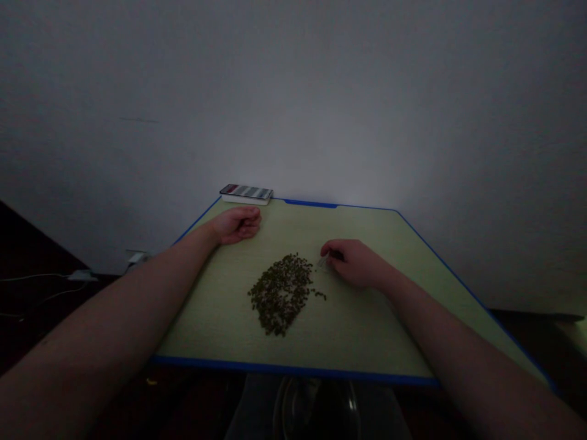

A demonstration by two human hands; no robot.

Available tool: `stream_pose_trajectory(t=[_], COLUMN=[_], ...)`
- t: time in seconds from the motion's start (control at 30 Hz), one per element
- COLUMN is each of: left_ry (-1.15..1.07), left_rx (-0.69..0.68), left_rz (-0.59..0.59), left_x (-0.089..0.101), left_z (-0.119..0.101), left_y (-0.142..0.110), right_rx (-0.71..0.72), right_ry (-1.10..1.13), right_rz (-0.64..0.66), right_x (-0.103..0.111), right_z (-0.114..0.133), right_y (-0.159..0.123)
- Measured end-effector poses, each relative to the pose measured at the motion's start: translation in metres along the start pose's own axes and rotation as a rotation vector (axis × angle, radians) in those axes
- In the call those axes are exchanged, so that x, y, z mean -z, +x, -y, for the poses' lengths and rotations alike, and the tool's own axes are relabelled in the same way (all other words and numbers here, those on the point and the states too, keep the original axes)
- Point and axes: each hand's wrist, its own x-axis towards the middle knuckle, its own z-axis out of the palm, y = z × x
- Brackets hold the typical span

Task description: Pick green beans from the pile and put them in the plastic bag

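A loose pile of small dark greenish-brown grains [280, 294], like dried beans or seeds, is spread on the pale table [220, 330]. My right hand [351, 261] rests just right of the pile. Its thumb and fingers pinch a small, thin see-through piece [323, 263], whose exact kind I cannot make out; its tip points toward the grains. A short trail of grains lies below that tip. Beyond the pile to the left, my left hand [238, 224] lies on its side with the fingers curled into a loose fist, nothing showing in it.
At the far left corner, a phone [247, 192] lies on a white box [243, 200]. Blue edging [293, 368] borders the table, and a wall [312, 110] stands behind it. Below the near edge, a round clear bowl-like thing [293, 406] sits at my lap. Cables run at left.
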Motion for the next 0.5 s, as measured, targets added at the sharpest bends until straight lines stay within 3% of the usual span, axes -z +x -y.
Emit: stream_pose_trajectory(t=[0.27,0.5], left_ry=[-0.011,-0.019], left_rx=[-0.02,-0.009], left_rz=[0.039,0.037], left_x=[0.0045,0.0059], left_z=[0.0013,0.0011], left_y=[0.0006,0.0007], right_rx=[0.109,0.085], right_ry=[0.113,0.092], right_rz=[0.129,0.022], right_x=[0.004,-0.0014], right_z=[-0.0017,0.0031], right_y=[-0.0028,-0.0003])
